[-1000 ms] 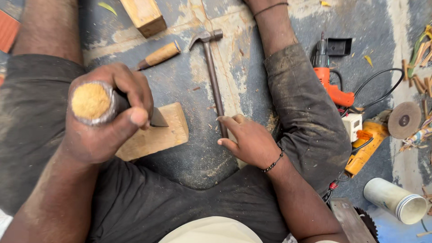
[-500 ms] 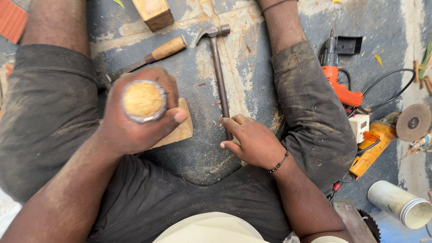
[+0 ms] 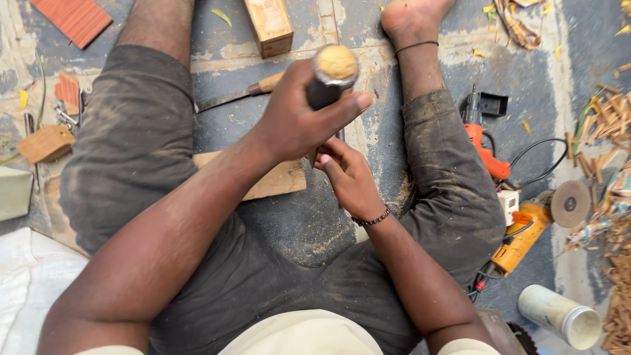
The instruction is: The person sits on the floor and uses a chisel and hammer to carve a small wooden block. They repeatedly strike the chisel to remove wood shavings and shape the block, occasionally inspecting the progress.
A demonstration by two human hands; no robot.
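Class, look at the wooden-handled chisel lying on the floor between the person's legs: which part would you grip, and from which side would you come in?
Grip the chisel by its rounded wooden handle, probably from above. It lies flat on the floor, handle end near the left hand, metal blade pointing away toward the person's left leg, so the handle gives a safe, full grip.

An orange drill (image 3: 485,148) lies right of centre, its black cord looping beside it. A yellow grinder (image 3: 522,240) sits below it, next to a grey disc (image 3: 570,204). A white tube (image 3: 559,315) lies at lower right. A wood block (image 3: 269,25) sits at top centre, a red panel (image 3: 71,18) at upper left. Wood shavings (image 3: 614,118) cover the right edge.
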